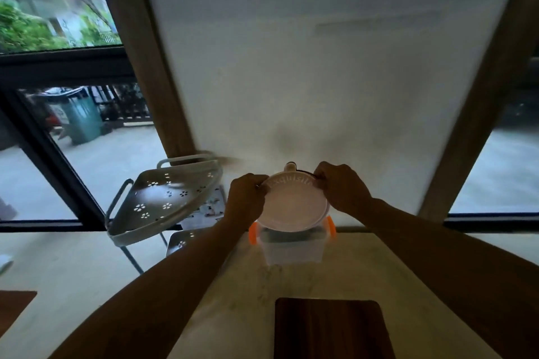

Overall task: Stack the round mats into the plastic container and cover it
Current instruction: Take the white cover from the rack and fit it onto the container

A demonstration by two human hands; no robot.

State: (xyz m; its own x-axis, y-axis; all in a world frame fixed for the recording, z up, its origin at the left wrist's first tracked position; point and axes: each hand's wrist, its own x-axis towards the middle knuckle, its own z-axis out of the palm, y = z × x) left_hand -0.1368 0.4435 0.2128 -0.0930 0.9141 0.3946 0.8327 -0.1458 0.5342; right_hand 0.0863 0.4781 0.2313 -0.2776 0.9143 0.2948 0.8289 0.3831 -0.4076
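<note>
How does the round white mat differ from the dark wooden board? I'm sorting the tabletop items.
The round white mat is pale, circular and held up, tilted, by both hands; the dark wooden board is brown, rectangular with rounded corners, and lies flat on the table. The mat bears raised lettering; the board looks plain. Both are thin and flat.

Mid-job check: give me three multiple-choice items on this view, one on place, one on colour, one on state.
1. Where is the round white mat?
A. Above the plastic container
B. On the dark wooden board
C. On the perforated corner rack

2. What colour are the container's side latches?
A. Blue
B. Orange
C. Black

3. How is the mat held?
A. Left hand only
B. Right hand only
C. Both hands at opposite edges

Answers: 1 A, the mat is held over the container's opening. 2 B, orange shows on both sides. 3 C, each hand grips one edge.
</note>
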